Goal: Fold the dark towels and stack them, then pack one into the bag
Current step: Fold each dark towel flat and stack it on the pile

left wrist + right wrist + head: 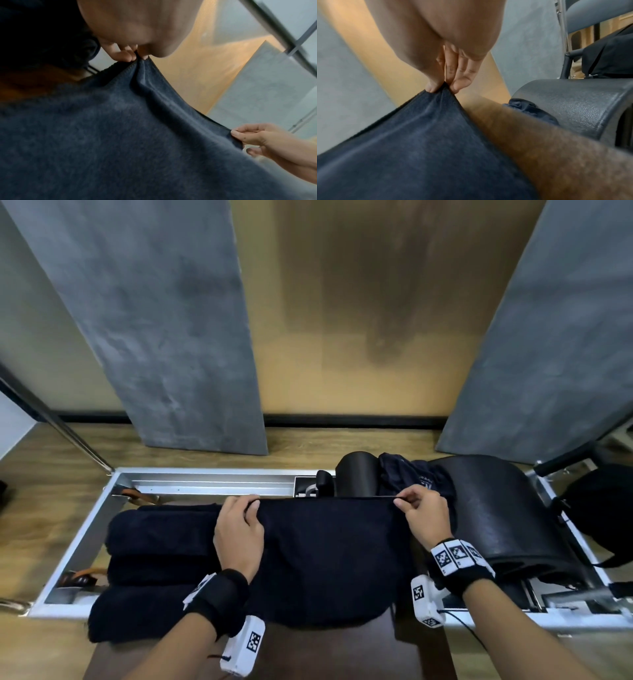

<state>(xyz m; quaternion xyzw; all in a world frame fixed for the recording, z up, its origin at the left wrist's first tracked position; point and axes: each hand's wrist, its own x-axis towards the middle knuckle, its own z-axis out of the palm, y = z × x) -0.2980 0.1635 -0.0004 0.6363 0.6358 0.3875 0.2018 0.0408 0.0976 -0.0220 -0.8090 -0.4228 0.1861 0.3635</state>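
Note:
A dark navy towel is stretched taut between both hands above the brown bench. My left hand pinches its far left corner, thumb against fingertips, seen close up in the left wrist view as left hand on the towel. My right hand pinches the far right corner; the right wrist view shows the right hand gripping the towel. Folded dark towels lie stacked at the left. A black bag rests at the far right.
A black padded arc barrel stands right of the towel, with crumpled navy cloth and a black roll behind. A white metal frame surrounds the bench. Grey wall panels stand beyond the wooden floor.

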